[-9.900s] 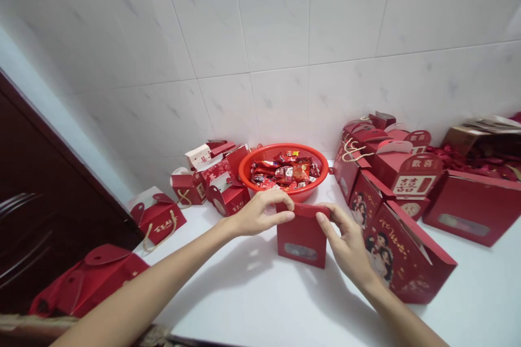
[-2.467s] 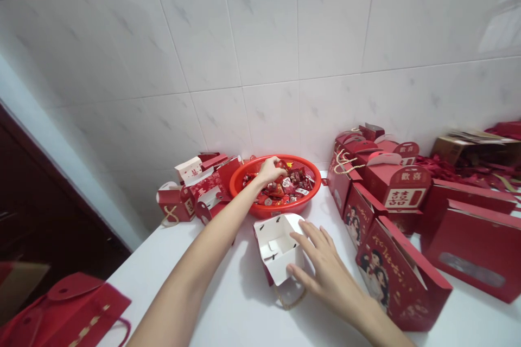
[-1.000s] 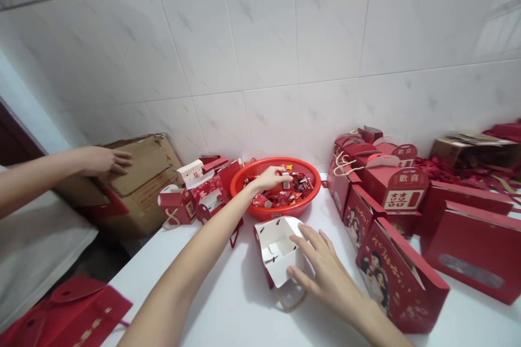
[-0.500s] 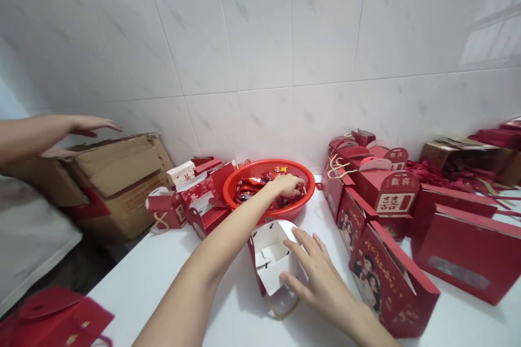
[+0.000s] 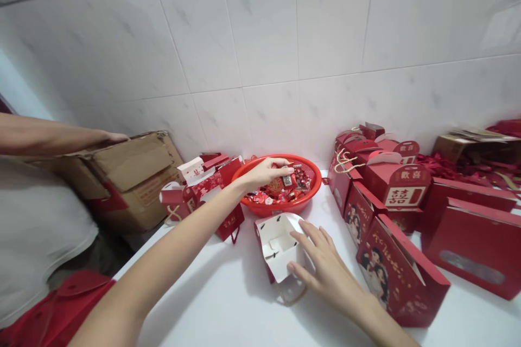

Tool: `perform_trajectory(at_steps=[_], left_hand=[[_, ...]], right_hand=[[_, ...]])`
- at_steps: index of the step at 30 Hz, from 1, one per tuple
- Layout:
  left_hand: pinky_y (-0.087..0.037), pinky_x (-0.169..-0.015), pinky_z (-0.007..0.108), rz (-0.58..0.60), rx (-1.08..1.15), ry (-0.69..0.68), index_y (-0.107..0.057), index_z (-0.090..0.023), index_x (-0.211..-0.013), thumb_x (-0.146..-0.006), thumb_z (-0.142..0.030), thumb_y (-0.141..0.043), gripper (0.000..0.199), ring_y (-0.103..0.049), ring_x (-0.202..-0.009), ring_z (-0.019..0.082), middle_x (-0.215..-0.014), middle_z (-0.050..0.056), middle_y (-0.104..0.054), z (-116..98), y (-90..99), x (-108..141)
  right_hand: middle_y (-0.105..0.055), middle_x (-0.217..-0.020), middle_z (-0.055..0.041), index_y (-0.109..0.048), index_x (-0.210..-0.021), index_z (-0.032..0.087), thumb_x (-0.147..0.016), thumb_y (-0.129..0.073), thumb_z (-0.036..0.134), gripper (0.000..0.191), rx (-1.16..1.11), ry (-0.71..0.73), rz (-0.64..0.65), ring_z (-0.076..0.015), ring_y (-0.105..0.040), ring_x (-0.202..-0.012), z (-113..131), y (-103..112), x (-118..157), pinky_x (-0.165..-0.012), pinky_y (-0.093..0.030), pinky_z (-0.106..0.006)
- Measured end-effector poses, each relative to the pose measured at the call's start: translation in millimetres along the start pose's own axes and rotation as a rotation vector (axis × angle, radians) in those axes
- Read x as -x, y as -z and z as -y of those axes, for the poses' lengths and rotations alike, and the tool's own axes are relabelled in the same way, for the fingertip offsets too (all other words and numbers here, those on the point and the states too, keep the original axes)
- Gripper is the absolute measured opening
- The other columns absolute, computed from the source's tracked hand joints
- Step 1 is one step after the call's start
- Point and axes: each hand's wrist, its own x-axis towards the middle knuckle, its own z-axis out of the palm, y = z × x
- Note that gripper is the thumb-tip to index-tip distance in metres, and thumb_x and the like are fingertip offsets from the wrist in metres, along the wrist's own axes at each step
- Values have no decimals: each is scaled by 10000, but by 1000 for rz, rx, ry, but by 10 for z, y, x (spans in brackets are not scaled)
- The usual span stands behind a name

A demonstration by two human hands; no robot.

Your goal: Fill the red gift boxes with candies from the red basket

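Observation:
In the head view, my left hand (image 5: 266,172) reaches over a red plastic basket (image 5: 277,209) full of wrapped candies. Its fingers pinch a small red candy packet (image 5: 289,179) with a pale label. My right hand (image 5: 323,263) holds the right side of a small gift box (image 5: 273,241), thumb and fingers apart across its edge. The box stands open at the top, showing its white inside and loose flaps. A cord handle (image 5: 295,298) hangs at the front of the box.
Red gift boxes (image 5: 396,190) stand in rows on the right, with more boxes (image 5: 207,184) left of the basket. At the left, another person's hand (image 5: 116,138) rests at a large cardboard carton (image 5: 138,173). A tiled wall (image 5: 268,119) closes off the back.
My left hand has risen from among the candies and moved left, with a candy packet in its fingers. My right hand stays at the gift box. The other person's hand has lowered onto the carton.

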Motion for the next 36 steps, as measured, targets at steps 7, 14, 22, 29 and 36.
perform_trajectory(at_steps=[7,14,22,29,36], left_hand=[[-420,-667,252,125,-200,107,-688,-159,-828,-812,-423,-650,267,-555,-705,146,-752,3,-624,-61,-112,645],[-398,-577,235,208,-345,217,-704,-153,-825,-821,-367,-588,244,-540,-619,134,-727,15,-641,-32,-182,799],[-401,-524,238,120,-200,292,-693,-166,-773,-797,-384,-626,229,-528,-526,121,-684,15,-655,-52,-229,837],[-449,-694,261,-141,87,199,-687,-156,-793,-801,-486,-656,331,-599,-757,165,-814,35,-679,-34,-334,777],[-462,-717,261,-156,284,99,-638,-152,-809,-783,-498,-699,352,-579,-714,139,-755,-5,-631,79,-618,760]], right_hand=[[-422,-1521,-192,-491,-1413,200,-910,-603,312,528,-20,32,-57,-352,-373,-1432,-55,-73,2,-1139,-295,-646],[-420,-1523,-192,-501,-1397,195,-919,-590,341,507,-9,37,-64,-348,-388,-1425,-76,-115,2,-1135,-314,-637],[-410,-1526,-197,-497,-1387,186,-937,-557,346,481,-2,49,-64,-347,-380,-1428,-76,-112,9,-1132,-311,-644],[-419,-1521,-194,-529,-1364,192,-942,-544,424,482,-98,27,-66,-354,-381,-1426,-69,-91,11,-1119,-353,-613],[-464,-1502,-129,-641,-1242,238,-992,-387,570,487,-420,-68,-203,-317,-370,-1438,-22,-42,-6,-1147,-345,-565]])
